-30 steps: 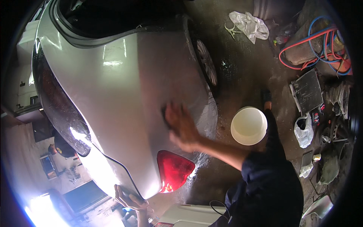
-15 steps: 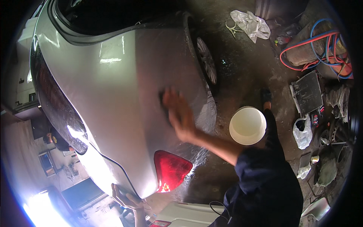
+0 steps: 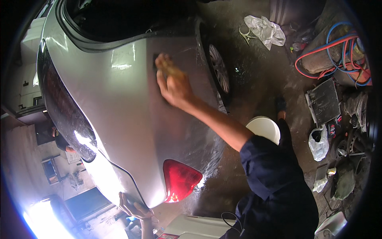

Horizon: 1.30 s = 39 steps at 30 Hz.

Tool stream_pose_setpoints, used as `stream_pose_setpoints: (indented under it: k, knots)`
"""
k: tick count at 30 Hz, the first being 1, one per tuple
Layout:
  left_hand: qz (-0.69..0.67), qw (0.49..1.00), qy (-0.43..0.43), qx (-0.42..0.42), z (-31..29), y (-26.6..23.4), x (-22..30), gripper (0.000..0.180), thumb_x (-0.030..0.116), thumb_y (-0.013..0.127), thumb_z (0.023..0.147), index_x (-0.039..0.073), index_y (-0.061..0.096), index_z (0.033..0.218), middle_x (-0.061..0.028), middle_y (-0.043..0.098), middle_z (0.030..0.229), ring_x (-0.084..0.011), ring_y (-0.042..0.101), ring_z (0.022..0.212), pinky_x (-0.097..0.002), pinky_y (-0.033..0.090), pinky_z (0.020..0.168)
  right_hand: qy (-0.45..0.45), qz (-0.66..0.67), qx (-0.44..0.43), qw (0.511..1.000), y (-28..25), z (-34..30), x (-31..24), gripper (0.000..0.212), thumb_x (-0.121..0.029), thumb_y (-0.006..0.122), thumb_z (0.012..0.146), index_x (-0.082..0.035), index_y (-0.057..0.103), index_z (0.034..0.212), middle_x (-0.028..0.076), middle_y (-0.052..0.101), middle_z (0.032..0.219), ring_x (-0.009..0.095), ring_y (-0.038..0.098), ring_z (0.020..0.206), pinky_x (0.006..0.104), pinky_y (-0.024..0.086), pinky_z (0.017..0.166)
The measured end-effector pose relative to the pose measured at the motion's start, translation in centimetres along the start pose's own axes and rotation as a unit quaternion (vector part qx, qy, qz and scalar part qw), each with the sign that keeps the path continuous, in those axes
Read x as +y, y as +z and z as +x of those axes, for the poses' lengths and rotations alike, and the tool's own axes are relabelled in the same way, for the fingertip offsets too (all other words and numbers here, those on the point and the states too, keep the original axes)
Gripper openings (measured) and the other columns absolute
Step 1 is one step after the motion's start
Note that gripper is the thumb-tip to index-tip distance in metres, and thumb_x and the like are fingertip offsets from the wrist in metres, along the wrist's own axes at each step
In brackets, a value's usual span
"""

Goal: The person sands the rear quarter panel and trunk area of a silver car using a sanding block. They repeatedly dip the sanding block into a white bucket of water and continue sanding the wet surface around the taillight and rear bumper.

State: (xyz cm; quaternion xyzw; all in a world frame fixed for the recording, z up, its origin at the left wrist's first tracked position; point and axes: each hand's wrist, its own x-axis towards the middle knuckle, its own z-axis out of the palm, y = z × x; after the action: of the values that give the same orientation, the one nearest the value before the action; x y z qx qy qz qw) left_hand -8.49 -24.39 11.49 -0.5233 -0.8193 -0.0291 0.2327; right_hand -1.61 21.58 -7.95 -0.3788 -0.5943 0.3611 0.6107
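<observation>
Our right hand, gripping a dark pad, moved farther from the taillight. Our left hand stays on the car, fingers extended.

This looks like a car repair or body workshop. A silver car fills the middle of the frame, indoors, on a dark, wet, grimy floor. At upper right, red and blue hoses loop over a worn cylinder. Down the right edge lie a metal disc, a dark panel and other scattered clutter.
</observation>
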Motion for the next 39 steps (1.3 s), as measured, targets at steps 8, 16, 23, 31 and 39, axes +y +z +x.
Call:
stream_pose_setpoints:
  k: [8, 16, 23, 31, 39]
  knots:
    - [-0.026, 0.999, 0.007, 0.019, 0.5, 1.2, 0.0, 0.067, 0.044, 0.038, 0.106, -0.011, 0.053, 0.140, -0.0316, 0.055, 0.137, -0.0480, 0.054, 0.128, -0.0584, 0.039, 0.110, 0.055, 0.026, 0.032, 0.998, 2.0, 6.6, 3.4, 0.042, -0.029, 0.047, 0.107, 0.000, 0.068, 0.129, 0.026, 0.065, 0.136, 0.039, 0.057, 0.135, 0.0479, 0.042, 0.117]
    - [-0.019, 1.000, -0.012, 0.016, 0.5, 1.4, -0.1, 0.067, 0.042, 0.040, 0.104, -0.012, 0.054, 0.140, -0.0318, 0.056, 0.135, -0.0474, 0.054, 0.126, -0.0593, 0.039, 0.109, 0.084, -0.047, -0.056, 0.994, 2.4, 6.5, 4.1, 0.057, -0.045, 0.039, 0.108, -0.013, 0.050, 0.154, 0.015, 0.047, 0.160, 0.031, 0.031, 0.156, 0.0599, 0.018, 0.125]
    - [0.017, 0.999, 0.007, 0.028, 1.0, 1.2, 0.2, 0.064, 0.046, 0.037, 0.107, -0.007, 0.057, 0.138, -0.0301, 0.059, 0.135, -0.0459, 0.058, 0.121, -0.0576, 0.045, 0.101, 0.182, -0.004, -0.134, 0.974, 0.3, 7.6, 1.0, 0.068, -0.048, 0.025, 0.110, -0.011, 0.018, 0.167, 0.015, 0.016, 0.174, 0.035, 0.013, 0.161, 0.0621, 0.004, 0.128]
    - [0.023, 0.998, 0.056, 0.036, 0.8, 1.4, 0.3, 0.065, 0.046, 0.036, 0.107, -0.005, 0.056, 0.141, -0.0313, 0.057, 0.137, -0.0468, 0.058, 0.123, -0.0600, 0.045, 0.102, 0.055, -0.075, -0.156, 0.983, 1.8, 5.4, -1.7, 0.067, -0.047, 0.016, 0.111, -0.013, 0.013, 0.169, 0.012, 0.008, 0.176, 0.040, 0.002, 0.161, 0.0662, 0.000, 0.126]
    - [0.013, 1.000, -0.009, 0.023, 0.0, 1.5, -0.7, 0.071, 0.048, 0.036, 0.104, -0.011, 0.054, 0.140, -0.0307, 0.057, 0.135, -0.0476, 0.054, 0.125, -0.0588, 0.040, 0.107, 0.047, -0.045, -0.197, 0.978, -0.7, 5.2, -1.3, 0.066, -0.046, 0.017, 0.111, -0.013, 0.018, 0.168, 0.014, 0.011, 0.175, 0.047, 0.008, 0.159, 0.0698, 0.005, 0.125]
